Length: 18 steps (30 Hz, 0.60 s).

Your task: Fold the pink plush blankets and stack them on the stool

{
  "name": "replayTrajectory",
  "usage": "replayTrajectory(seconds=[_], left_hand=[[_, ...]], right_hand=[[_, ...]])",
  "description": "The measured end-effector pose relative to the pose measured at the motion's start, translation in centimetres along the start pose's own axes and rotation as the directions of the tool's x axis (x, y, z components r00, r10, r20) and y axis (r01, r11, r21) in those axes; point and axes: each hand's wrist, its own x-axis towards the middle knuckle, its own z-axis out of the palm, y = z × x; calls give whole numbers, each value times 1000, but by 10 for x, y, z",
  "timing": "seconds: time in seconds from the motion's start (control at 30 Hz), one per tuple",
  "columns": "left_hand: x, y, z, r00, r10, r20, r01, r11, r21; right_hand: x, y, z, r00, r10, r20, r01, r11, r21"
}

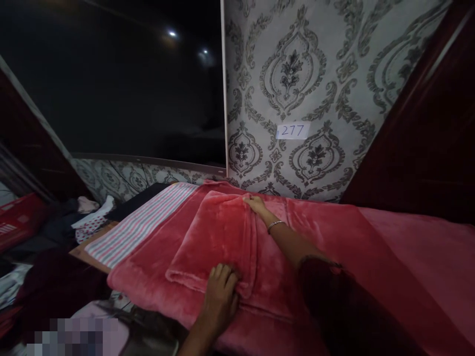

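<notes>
A red plush blanket [215, 232], folded into a flat layered rectangle, lies on a larger spread of the same pinkish-red plush cloth [326, 232]. My right hand [256, 203], a bracelet on its wrist, reaches to the far edge of the folded part and pinches it near the corner. At the near edge, my left hand [221, 291] is closed over the fold with its fingers curled; the thumb is partly hidden. Under the plush cloth, a striped white, pink and grey cloth [144, 217] shows at the left.
A large dark television [129, 84] hangs just behind the bedding. A paper marked 277 [293, 130] is stuck to the patterned wall [252, 74]. Piled clothes [55, 267] and a red box [22, 217] are at the left. Dark red panelling [423, 148] stands right.
</notes>
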Motion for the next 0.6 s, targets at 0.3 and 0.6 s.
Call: replayTrajectory(seconds=[0.3, 0.6], left_hand=[[-10, -4, 2, 998, 39, 51, -33, 994, -104], [-1, 1, -4, 987, 38, 158, -26, 996, -80]], right_hand=[[16, 21, -18, 992, 31, -123, -55, 979, -196], [19, 36, -17, 991, 45, -123, -71, 973, -221]])
